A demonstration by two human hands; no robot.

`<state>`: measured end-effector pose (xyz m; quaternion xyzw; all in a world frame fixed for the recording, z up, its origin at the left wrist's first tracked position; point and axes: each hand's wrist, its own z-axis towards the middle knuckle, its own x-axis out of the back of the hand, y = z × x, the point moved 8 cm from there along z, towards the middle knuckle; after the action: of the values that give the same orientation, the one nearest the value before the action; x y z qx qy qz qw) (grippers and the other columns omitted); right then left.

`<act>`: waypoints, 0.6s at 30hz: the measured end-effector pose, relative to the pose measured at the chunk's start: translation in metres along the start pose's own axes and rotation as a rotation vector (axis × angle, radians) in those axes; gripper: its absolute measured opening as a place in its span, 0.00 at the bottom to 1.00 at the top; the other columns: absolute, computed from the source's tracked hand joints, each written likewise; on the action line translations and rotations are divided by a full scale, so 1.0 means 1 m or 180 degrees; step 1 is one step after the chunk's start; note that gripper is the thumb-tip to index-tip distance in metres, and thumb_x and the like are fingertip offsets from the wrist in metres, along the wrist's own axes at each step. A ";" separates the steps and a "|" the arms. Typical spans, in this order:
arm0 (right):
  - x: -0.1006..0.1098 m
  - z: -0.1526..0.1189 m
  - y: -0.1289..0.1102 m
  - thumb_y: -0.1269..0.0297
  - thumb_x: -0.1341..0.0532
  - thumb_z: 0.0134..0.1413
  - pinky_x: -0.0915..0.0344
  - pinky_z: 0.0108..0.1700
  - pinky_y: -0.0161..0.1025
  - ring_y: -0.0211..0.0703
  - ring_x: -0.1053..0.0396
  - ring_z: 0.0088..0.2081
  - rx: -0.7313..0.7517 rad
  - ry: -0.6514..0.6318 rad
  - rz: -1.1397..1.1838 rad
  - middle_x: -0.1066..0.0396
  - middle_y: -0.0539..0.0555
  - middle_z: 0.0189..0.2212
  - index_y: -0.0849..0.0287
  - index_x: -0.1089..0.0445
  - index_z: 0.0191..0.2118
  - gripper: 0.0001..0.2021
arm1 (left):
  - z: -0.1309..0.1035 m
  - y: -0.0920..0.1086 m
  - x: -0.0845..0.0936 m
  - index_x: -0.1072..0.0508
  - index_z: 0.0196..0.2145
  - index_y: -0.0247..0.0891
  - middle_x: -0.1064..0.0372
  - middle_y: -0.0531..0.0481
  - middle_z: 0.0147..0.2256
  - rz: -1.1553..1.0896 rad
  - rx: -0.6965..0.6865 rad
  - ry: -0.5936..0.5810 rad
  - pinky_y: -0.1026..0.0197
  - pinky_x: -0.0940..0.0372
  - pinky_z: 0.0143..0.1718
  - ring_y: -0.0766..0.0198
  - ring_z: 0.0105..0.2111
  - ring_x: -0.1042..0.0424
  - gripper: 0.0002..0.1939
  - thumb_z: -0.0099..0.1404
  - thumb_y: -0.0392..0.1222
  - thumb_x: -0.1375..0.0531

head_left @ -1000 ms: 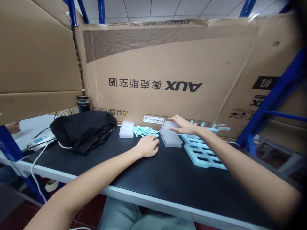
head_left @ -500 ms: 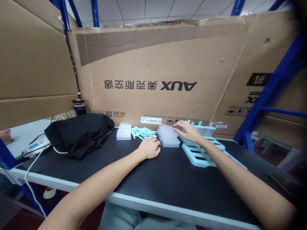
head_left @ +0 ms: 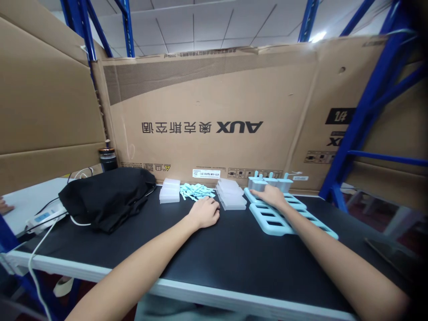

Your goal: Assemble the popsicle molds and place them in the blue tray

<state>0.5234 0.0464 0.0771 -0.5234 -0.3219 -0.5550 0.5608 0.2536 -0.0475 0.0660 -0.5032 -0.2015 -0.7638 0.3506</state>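
My left hand [head_left: 204, 212] rests on the black tabletop, holding nothing, its fingers apart and loosely bent. Just behind it lies a loose pile of light blue sticks [head_left: 196, 191]. My right hand [head_left: 270, 196] is at the rear of a light blue slotted rack [head_left: 272, 228]. Its fingers close around the lower front of a pale blue ice pop mould [head_left: 258, 183] with a stick handle; part of the grip is hidden. More such moulds [head_left: 285, 183] stand beside it. Clear plastic cases [head_left: 231, 196] are stacked between my hands.
Further clear cases [head_left: 170, 191] stand left of the sticks. A black cloth bundle [head_left: 107, 196] and a white power strip [head_left: 47, 214] lie at the left. Cardboard [head_left: 200, 98] walls the back, framed by blue metal posts [head_left: 354, 133]. Another person's hand [head_left: 5, 206] shows far left.
My right hand has come down from above the rack to the mould at its rear. My left hand stays by the stick pile. The camera view has tilted up slightly.
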 end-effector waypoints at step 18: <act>0.054 -0.021 -0.087 0.51 0.47 0.51 0.36 0.36 0.44 0.58 0.29 0.40 0.0929 0.0136 0.0056 0.30 0.69 0.41 0.68 0.45 0.51 0.28 | -0.006 -0.053 0.052 0.34 0.38 0.41 0.31 0.49 0.39 -0.0610 0.1138 0.0963 0.59 0.36 0.39 0.61 0.39 0.31 0.11 0.69 0.45 0.53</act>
<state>0.4447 0.0256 0.1425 -0.4272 -0.3825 -0.5083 0.6425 0.1975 -0.0334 0.1130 -0.2918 -0.3254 -0.8123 0.3861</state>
